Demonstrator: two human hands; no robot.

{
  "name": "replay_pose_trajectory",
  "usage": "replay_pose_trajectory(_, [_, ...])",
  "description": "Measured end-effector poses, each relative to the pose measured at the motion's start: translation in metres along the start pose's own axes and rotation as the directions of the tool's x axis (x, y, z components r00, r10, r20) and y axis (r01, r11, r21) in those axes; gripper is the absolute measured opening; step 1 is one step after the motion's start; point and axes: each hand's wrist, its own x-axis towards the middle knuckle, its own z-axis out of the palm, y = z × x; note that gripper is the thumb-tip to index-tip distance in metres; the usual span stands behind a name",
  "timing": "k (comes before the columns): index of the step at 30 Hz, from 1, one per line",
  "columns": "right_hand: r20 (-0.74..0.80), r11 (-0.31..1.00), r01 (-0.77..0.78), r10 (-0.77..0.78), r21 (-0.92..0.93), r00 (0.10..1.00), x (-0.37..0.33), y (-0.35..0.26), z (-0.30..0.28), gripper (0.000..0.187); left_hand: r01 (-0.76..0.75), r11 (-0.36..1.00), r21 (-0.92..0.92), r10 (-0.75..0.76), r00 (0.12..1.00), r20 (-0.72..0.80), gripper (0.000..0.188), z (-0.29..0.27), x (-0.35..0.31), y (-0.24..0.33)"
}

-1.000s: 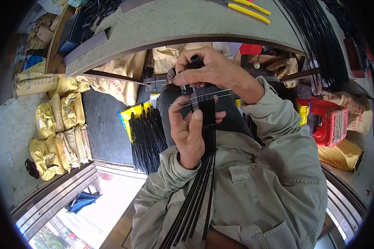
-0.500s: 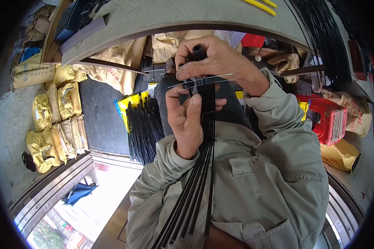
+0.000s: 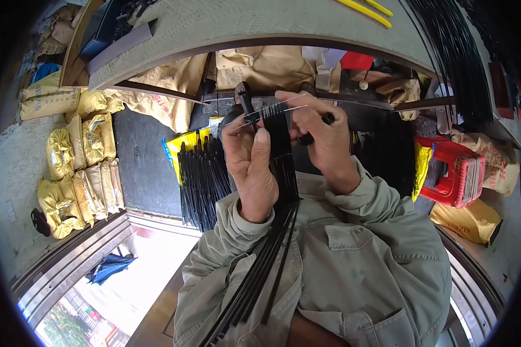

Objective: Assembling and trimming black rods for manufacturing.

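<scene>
Head view: left hand [image 3: 252, 168] pinches a flat row of black strips [image 3: 281, 156] at chest height. Right hand [image 3: 321, 136] grips a dark tool [image 3: 312, 130], thin wire [image 3: 272, 110] crossing. Strips judged light, springy; hold near the wire.

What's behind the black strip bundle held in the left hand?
Behind the strip bundle, the right hand shows to its right, holding a dark tool and a thin wire crossing the strips. The left hand grips the bundle; right-hand fingertips behind the strips are hidden.
</scene>
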Motion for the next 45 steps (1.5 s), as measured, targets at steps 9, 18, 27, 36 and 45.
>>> replay_pose_trajectory(9, [-0.123,0.997,-0.017,0.026,0.072,0.992,-0.008,0.004,0.005,0.019,-0.052,0.999,0.003,0.052,0.998,-0.016,0.026,0.004,-0.003,0.003])
replay_pose_trajectory(18, [-0.051,0.995,0.091,-0.093,-0.04,0.994,0.0,0.001,0.006,0.022,-0.073,0.997,0.003,0.073,0.997,0.009,0.027,0.003,-0.006,0.002])
replay_pose_trajectory(27, [-0.148,0.981,0.16,-0.175,-0.108,0.973,-0.003,-0.001,0.018,0.016,-0.074,0.997,0.033,0.076,0.996,-0.041,0.027,0.005,-0.007,0.004])
replay_pose_trajectory(36, [0.152,0.984,0.006,0.022,-0.179,0.988,-0.009,0.003,0.006,0.012,0.072,0.995,-0.073,-0.071,0.997,0.019,0.024,-0.016,0.001,0.027])
replay_pose_trajectory(45, [0.115,0.962,0.107,-0.08,-0.252,0.99,-0.019,-0.002,0.021,0.011,0.048,0.991,0.125,-0.06,0.993,0.1,0.015,-0.038,0.013,0.042])
